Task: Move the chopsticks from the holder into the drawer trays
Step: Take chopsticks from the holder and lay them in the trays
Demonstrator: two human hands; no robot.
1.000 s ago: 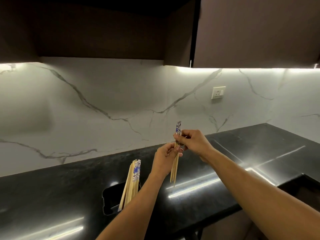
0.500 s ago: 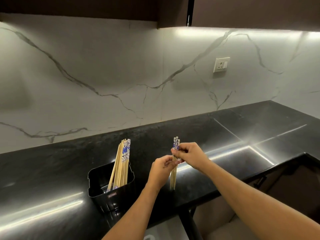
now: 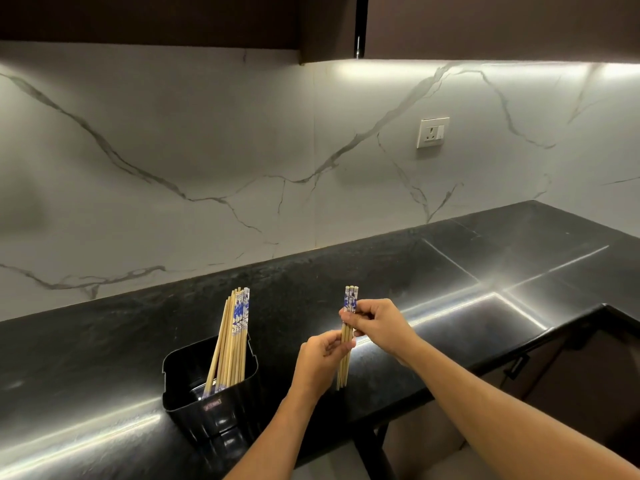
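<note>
Two hands, the left hand (image 3: 318, 358) and the right hand (image 3: 381, 327), one held bundle (image 3: 350, 299) showing three chopstick tops — and one black holder (image 3: 211, 410) on one table (image 3: 104, 358) with a fuller bundle (image 3: 235, 327), roughly ten sticks, too packed to count exactly; one wall socket (image 3: 433, 132)

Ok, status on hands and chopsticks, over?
Left hand grips held bundle low, right hand pinches it high, upright over counter. Remaining chopsticks lean in holder. Drawer trays not in view.
</note>
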